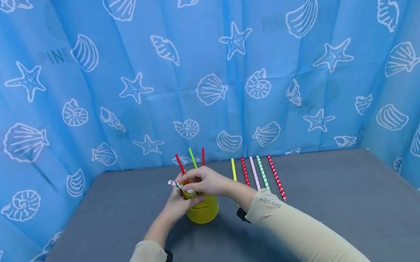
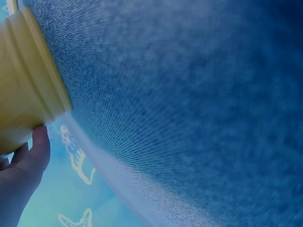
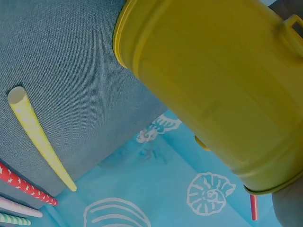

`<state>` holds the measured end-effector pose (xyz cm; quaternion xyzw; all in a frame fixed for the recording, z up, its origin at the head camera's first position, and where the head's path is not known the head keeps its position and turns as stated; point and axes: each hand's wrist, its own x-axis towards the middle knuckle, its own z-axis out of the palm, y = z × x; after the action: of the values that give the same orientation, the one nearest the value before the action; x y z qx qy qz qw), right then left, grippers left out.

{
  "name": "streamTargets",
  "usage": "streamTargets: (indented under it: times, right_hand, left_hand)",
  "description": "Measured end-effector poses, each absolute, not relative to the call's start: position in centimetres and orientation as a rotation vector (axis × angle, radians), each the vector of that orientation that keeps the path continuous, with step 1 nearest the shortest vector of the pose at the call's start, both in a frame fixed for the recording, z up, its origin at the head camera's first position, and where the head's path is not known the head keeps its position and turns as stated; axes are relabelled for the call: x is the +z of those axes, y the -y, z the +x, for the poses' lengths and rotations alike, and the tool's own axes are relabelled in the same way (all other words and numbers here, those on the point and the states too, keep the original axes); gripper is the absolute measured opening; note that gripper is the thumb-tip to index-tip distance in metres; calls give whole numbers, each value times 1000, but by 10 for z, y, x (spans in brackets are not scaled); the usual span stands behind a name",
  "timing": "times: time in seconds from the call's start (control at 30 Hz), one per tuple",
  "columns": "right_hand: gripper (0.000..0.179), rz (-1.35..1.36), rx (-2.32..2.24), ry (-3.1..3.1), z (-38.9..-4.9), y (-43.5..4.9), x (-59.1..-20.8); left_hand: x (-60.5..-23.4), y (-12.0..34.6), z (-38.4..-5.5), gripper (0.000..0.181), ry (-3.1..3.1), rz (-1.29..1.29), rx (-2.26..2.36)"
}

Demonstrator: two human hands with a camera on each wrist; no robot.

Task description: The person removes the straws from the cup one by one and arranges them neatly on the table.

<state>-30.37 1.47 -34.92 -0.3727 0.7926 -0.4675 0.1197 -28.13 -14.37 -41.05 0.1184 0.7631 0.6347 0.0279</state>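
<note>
1. Here you are at a grey surface (image 1: 324, 227), a blue curtain (image 1: 199, 64) wrapping its far side and both flanks, white shells and starfish all over it.
2. Off to the right on that surface, five straws make a row: yellow straw (image 1: 234, 168), red straw (image 1: 244, 169), pink straw (image 1: 254, 170), green-striped straw (image 1: 262, 171), spotted straw (image 1: 276, 175).
3. Now the tricky part: your right arm covers the near ends of several of them, and your hands mask most of the bucket's rim.
4. Your left wrist view cuts the bucket off at its edge; in your right wrist view it looms large, also cropped, and three of the row's straws run out of frame.
5. And there's the bucket (image 1: 203, 214), yellow, upright mid-surface, right between your hands, two red tips and one green rising above it.
6. Your left hand (image 1: 176, 204) is clamped round its left side, thumb across the front.
7. Your right hand (image 1: 208, 181) arches over the rim, fingers bent beside a striped straw (image 1: 174, 184) that tilts out leftward; whether they pinch it, you can't tell.
</note>
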Motion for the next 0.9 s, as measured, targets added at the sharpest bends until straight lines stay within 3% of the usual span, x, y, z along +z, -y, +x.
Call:
streamTargets:
  times: [0.13,0.43,0.9]
  right_hand:
    - [24,-1077,-1380,-2309,-305,-16,-349]
    - [34,-1046,-1290,-2282,-308,-12,-344]
    - [13,-921,-1467,-2411,-305,-12,-345]
  left_hand:
    - [-410,143,-282,89,-2326,465,1986]
    - [-409,141,-279,66,-2416,318,1909]
    - [-411,145,-277,92,-2408,356,1903]
